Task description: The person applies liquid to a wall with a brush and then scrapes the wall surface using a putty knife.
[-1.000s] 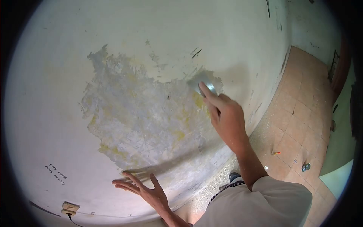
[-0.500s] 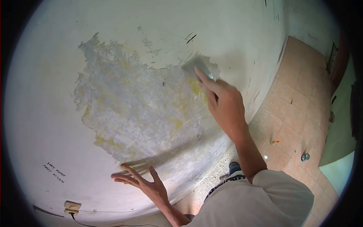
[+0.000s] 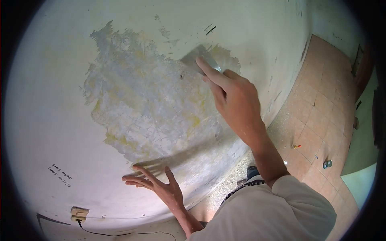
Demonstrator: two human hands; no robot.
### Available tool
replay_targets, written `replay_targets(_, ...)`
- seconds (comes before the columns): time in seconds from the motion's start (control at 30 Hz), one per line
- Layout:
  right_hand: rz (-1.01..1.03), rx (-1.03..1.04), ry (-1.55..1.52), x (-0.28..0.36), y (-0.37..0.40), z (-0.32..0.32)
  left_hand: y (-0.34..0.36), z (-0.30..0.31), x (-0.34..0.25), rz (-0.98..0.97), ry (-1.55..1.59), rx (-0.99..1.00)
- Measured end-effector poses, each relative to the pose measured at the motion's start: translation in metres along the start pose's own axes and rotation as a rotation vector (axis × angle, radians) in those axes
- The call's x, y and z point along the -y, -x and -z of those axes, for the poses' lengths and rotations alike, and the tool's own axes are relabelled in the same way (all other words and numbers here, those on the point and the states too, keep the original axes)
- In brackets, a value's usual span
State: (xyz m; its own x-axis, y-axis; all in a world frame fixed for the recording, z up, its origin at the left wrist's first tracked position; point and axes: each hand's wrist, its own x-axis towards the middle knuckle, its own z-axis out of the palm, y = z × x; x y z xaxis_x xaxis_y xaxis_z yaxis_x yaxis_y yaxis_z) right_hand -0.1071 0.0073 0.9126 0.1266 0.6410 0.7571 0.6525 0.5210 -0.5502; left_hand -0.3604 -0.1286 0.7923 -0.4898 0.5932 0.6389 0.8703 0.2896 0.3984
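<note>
A pale wall (image 3: 52, 100) fills the left and middle of the view, with a large rough patch (image 3: 148, 108) of grey and yellow where the surface differs. My right hand (image 3: 237, 100) grips a flat metal scraper (image 3: 199, 58), its blade against the upper right part of the patch and one finger stretched along the blade. The scraper's handle is hidden in the hand. Against the wall at the patch's lower edge, my left hand (image 3: 161, 186) rests with fingers spread, holding nothing.
A socket (image 3: 79, 213) with a plugged-in black cable (image 3: 116, 234) sits at lower left. On the tiled floor (image 3: 309, 108) at right are a small red and yellow item (image 3: 296, 147) and a dark round item (image 3: 327, 164). Pale debris (image 3: 229, 184) lies along the wall's base.
The scraper in my right hand has moved left and slightly up across the patch. My left hand stays spread on the wall, and the view has shifted slightly.
</note>
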Motion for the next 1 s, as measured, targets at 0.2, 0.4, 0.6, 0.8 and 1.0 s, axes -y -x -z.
replay_targets(0.2,0.034,0.051,0.099,0.008,0.016,-0.003,0.0,0.005,0.002,-0.005,0.077,0.024)
replay_targets(0.4,0.0,-0.017,0.043,0.017,0.023,-0.003,0.004,0.018,0.009,-0.087,0.188,0.057)
replay_targets(0.6,-0.055,-0.036,0.043,0.041,0.034,-0.022,0.005,0.034,0.02,-0.117,0.165,0.138)
replay_targets(0.8,-0.061,-0.112,-0.154,0.059,0.033,-0.025,0.005,0.047,0.037,-0.15,0.213,0.239)
replay_targets(1.0,-0.099,-0.039,-0.071,0.066,0.031,-0.028,0.004,0.05,0.046,-0.208,0.25,0.256)
